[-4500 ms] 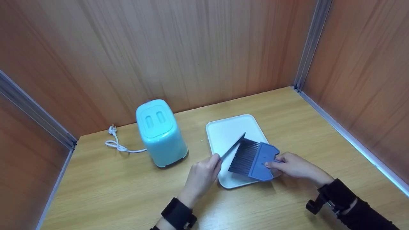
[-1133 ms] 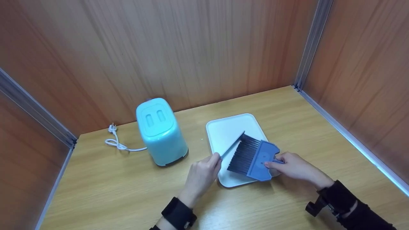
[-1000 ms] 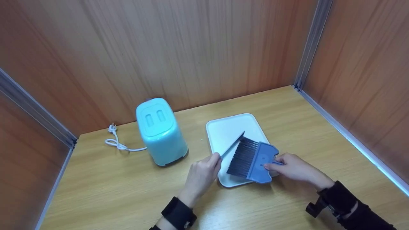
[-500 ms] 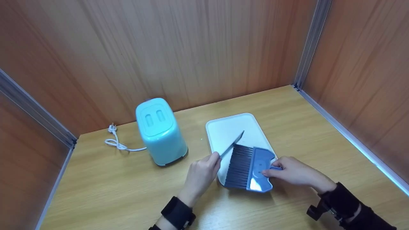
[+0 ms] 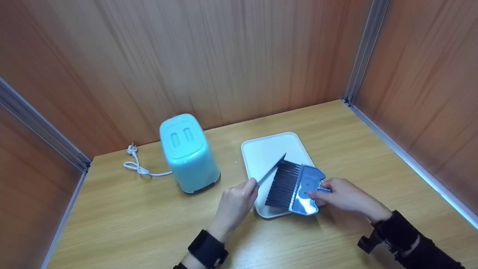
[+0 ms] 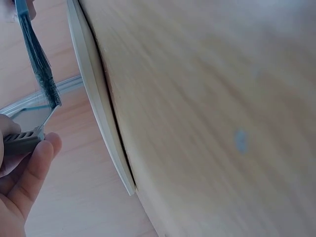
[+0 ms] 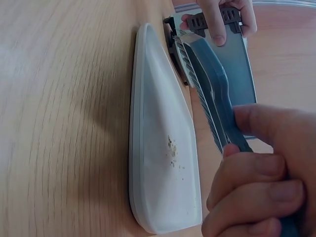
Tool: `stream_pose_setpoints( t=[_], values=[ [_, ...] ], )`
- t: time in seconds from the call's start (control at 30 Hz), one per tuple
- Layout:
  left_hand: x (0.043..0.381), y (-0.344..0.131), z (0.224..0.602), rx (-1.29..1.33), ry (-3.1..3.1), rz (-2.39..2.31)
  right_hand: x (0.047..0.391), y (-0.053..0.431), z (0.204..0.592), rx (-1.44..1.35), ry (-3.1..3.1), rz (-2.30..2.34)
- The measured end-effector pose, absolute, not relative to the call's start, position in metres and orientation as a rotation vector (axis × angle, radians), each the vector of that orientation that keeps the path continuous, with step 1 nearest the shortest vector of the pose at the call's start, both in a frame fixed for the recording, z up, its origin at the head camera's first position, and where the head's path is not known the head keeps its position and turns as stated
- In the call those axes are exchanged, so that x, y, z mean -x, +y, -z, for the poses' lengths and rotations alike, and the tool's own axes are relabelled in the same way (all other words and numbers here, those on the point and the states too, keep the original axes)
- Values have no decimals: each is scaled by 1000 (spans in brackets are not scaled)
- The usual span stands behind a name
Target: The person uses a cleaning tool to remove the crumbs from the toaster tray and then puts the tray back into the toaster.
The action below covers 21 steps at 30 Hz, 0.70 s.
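My left hand point(image 5: 235, 203) grips the dark slotted end of a thin toaster crumb tray point(image 7: 239, 69), which tilts edge-up above a white tray point(image 5: 261, 149). In my right hand point(image 5: 343, 196) is a blue brush point(image 5: 304, 188), its handle held between thumb and curled fingers. The dark bristles point(image 5: 282, 185) lie against or very near the crumb tray's face; exact contact is hard to tell. Small brown crumbs point(image 7: 172, 150) are scattered on the white tray in the right wrist view.
A light-blue toaster point(image 5: 192, 164) with its lid on stands left of the white tray, near the back panel. Its white cord point(image 5: 138, 169) and plug lie to the left. Wooden panels border the table at the back and sides. A tiny pale speck point(image 5: 236, 162) lies on the table.
The brush swept down toward the front edge of the white tray half a second ago. Now it is back up alongside the crumb tray. My left hand has barely moved.
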State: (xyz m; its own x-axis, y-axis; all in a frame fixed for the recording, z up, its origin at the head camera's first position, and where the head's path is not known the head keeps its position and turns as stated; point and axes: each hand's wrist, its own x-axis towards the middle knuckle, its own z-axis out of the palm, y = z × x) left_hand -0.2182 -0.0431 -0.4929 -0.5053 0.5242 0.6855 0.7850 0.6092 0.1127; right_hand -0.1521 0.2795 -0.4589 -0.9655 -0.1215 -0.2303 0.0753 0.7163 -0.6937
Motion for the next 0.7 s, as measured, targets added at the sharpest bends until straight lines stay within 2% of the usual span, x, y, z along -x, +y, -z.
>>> stream_pose_setpoints(
  t=[0.33, 0.7],
  values=[
    [218, -44, 495, 994, -2200, 555, 152, 283, 458, 126, 2800, 1071],
    [218, -41, 494, 999, -2224, 569, 153, 285, 456, 17, 2778, 1058]
  ],
)
